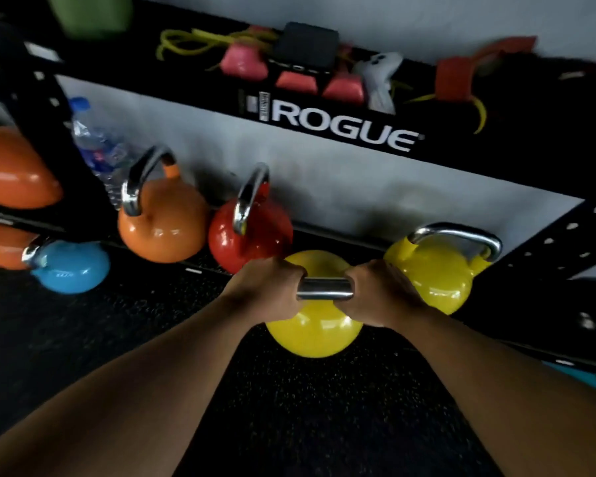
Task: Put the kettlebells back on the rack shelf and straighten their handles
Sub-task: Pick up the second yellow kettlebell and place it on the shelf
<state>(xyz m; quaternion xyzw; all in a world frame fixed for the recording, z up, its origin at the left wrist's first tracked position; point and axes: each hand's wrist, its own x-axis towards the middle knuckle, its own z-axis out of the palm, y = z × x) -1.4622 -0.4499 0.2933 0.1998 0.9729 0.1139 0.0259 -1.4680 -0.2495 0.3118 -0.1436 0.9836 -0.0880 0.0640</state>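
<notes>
Far left, an orange kettlebell [12, 170] was parked past the rack post, with a blue one [70, 266] lower down. Next along, an orange kettlebell [162, 223] and a red one [248, 232] were lined up, handles turned edge-on. The front yellow kettlebell [313, 327] was gripped by its steel handle [325, 288], left hand [267, 290] and right hand [379, 292] both with fingers wrapped tight. Another yellow kettlebell [434, 270] was sat just behind, right side.
</notes>
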